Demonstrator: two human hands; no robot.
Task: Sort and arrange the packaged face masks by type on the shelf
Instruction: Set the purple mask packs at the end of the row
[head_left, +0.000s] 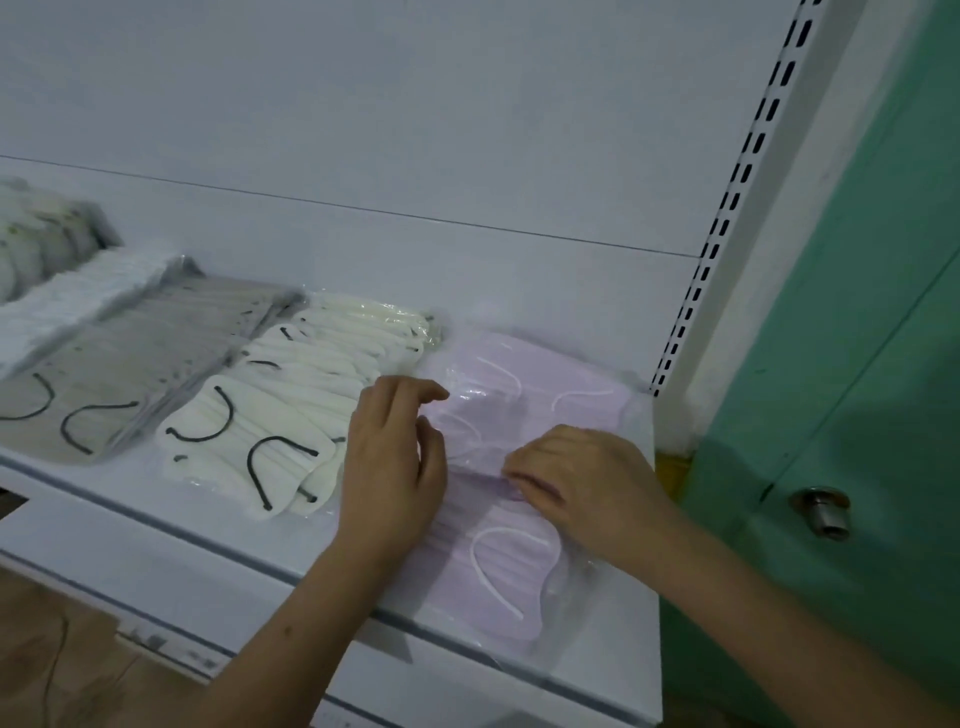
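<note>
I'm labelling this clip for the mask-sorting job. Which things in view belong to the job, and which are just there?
Part of the job:
- lilac masks, under both hands
- left hand
- right hand
- cream masks with black loops
- grey masks
- white masks
- shelf

Just there:
- green door
- door lock
- slotted upright

White shelf (171, 540) carrying the lot, and the packaged masks run along it in rows, side by side. Far left, a pale blurred stack (36, 234), then a white row (78, 296), then grey masks with dark ear loops (130, 358). Next along, cream masks with black loops (291, 395) (overlapping like tiles). At the right end, lilac masks with white loops (498, 561), the nearest packet reaching the shelf's front edge.
</note>
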